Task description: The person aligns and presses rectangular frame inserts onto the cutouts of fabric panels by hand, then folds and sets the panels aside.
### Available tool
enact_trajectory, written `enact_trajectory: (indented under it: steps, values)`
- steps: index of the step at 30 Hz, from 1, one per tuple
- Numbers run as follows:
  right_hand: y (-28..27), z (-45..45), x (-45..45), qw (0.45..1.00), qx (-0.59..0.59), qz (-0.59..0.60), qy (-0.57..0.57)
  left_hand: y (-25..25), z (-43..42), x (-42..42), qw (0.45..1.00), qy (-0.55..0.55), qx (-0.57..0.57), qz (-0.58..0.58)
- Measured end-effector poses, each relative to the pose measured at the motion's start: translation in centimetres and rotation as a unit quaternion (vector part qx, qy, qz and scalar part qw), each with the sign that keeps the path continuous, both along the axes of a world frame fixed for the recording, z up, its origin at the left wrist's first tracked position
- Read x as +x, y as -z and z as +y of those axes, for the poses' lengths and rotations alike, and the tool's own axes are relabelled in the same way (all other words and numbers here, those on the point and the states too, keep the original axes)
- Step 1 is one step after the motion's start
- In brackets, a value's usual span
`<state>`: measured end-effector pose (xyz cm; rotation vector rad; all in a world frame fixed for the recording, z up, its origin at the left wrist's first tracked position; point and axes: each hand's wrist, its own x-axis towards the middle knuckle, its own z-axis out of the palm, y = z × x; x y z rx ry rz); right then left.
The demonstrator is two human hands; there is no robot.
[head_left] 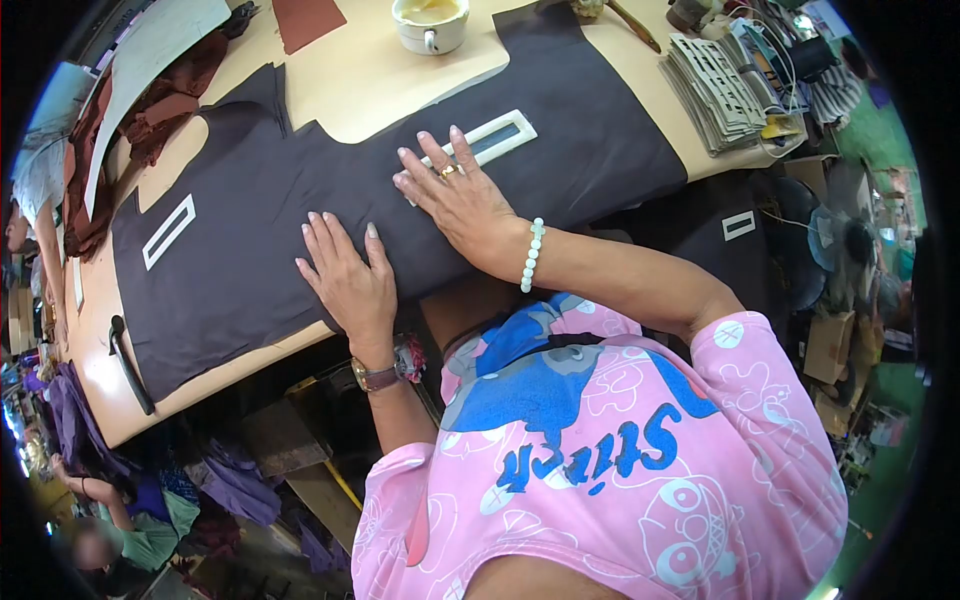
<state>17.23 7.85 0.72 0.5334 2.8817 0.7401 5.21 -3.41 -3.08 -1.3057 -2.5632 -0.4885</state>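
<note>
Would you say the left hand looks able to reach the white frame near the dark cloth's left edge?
Probably yes: the left hand rests open on the dark cloth, and only cloth shows between it and the white frame.

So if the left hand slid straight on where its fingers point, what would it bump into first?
The left hand would probably just meet more of the dark cloth; no separate thing shows before its far edge. Whether the folds there stand up is unclear.

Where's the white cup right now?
In the head camera's view, the white cup stands near the top, slightly left of centre, on the table, between a reddish-brown piece on its left and the dark fabric on its right.
</note>
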Motion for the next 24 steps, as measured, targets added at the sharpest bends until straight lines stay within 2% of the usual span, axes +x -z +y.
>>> enact_trajectory:
  steps: [3, 5, 8, 9, 10, 11, 12, 13, 15, 17, 18, 20, 21, 24]
  values:
    - [0.7, 0.8, 0.6, 0.994, -0.089, 0.056, -0.024, 0.2, -0.1, -0.1, 1.000, -0.001, 0.001, 0.000]
    - [0.6, 2.0, 1.4, 0.973, -0.201, 0.089, -0.067, 0.4, -0.1, -0.2, 1.000, 0.004, -0.001, 0.027]
    - [-0.4, 4.9, 2.9, 0.911, -0.375, 0.157, -0.070, -0.8, -0.3, -0.7, 0.999, 0.019, -0.027, 0.004]
    - [-1.0, 6.2, 3.7, 0.883, -0.430, 0.180, -0.059, -0.9, -0.3, -1.2, 1.000, 0.007, 0.008, 0.008]
    - [-1.5, 7.8, 4.6, 0.848, -0.447, 0.280, -0.050, -0.9, -0.3, -1.9, 0.999, -0.004, 0.043, 0.011]
    - [-1.7, 9.2, 5.9, 0.856, -0.388, 0.342, -0.007, -0.9, -0.4, -2.5, 0.997, -0.014, 0.078, 0.013]
    - [-1.6, 10.8, 7.2, 0.870, -0.332, 0.358, 0.067, -1.1, -0.5, -3.0, 0.997, -0.044, 0.060, 0.026]
    - [-2.1, 11.9, 8.5, 0.889, -0.257, 0.348, 0.150, -0.9, -0.6, -3.3, 0.995, -0.073, 0.047, 0.041]
    - [-0.3, 15.1, 10.8, 0.886, -0.126, 0.340, 0.290, -0.5, -0.6, -4.0, 0.995, -0.077, 0.018, 0.056]
    - [1.4, 17.4, 12.1, 0.876, -0.046, 0.325, 0.353, -0.6, -0.5, -4.4, 0.997, -0.048, 0.053, 0.027]
    - [1.2, 17.6, 12.2, 0.868, -0.073, 0.333, 0.360, -1.0, -0.2, -4.3, 0.997, -0.035, 0.070, 0.013]
    - [0.8, 17.7, 11.8, 0.851, -0.130, 0.350, 0.369, -2.0, 0.5, -4.0, 0.991, -0.060, 0.079, -0.094]
    - [0.8, 17.9, 11.7, 0.850, -0.146, 0.379, 0.336, -2.8, 0.9, -3.7, 0.983, -0.074, 0.082, -0.147]
    - [1.2, 18.1, 11.3, 0.828, -0.181, 0.464, 0.257, -4.8, 2.0, -2.6, 0.975, -0.159, 0.086, -0.130]
